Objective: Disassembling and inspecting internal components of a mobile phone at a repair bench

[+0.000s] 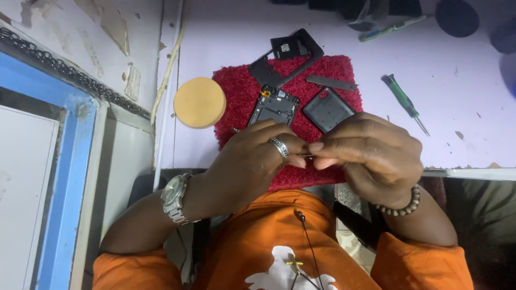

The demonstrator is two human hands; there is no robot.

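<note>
Nearest the lens, below the fingers, I log an orange shirt [252,236] with a thin black cable [309,241] hanging down its front. Wrists next: a metal wristwatch [173,198] on the left, a beaded bracelet [400,207] on the right.

Left hand [247,161]: fingers curled shut, silver ring [279,147] on one of them, fingertips pinched on a small thin metal part [305,156]. Right hand [371,156]: fingers also closed, tips pressed on the same part from the other side. The two sets of fingertips meet, nearly touching. The part is mostly covered; I cannot tell what kind of piece it is. It is held in the air just above the near edge of the red mat [290,102].

Just beyond the fingertips, on the mat: an opened phone body [274,107], its inside facing up. Beyond the right fingers and beside the phone body lies a dark grey back cover [328,110]. Further past the fingers, at the mat's far edge: a black frame piece [285,62] and a flat grey strip [330,82].

Off the mat, beyond and outward of the left fingers: a round tan disc [199,102] on the pale purple tabletop [462,118], just beside the mat. Beyond and outward of the right fingers: a green-handled screwdriver [404,102], well apart from the mat. Farthest out: a second slim green tool [389,28] and a dark round object [457,17], partly cut by the frame.
</note>
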